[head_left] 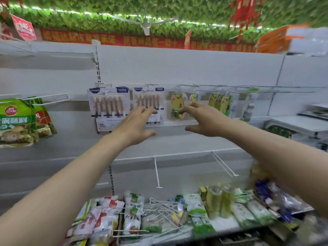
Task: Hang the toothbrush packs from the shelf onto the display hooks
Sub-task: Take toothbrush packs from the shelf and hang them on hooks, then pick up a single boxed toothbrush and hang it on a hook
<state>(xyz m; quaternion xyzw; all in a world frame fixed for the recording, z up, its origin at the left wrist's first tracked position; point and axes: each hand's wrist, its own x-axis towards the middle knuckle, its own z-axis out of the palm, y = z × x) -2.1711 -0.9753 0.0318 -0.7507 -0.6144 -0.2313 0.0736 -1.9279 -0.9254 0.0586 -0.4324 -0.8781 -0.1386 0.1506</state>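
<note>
Left hand (136, 125) spread open and empty, fingertips over a hanging white card pack of beige-handled toothbrushes (148, 99), right hand (204, 119) open and empty too, fingers just before a yellow cartoon-figure toothbrush pack (176, 103), both packs on white wire display hooks (204, 85)

Bright, even light w/ motion blur throughout, worst at wide-angle edges.

The single head view faces straight forward at the white metal shelf wall (195, 68), standing near it, and its wide angle also takes in the green leafy ceiling (106, 15).
</note>
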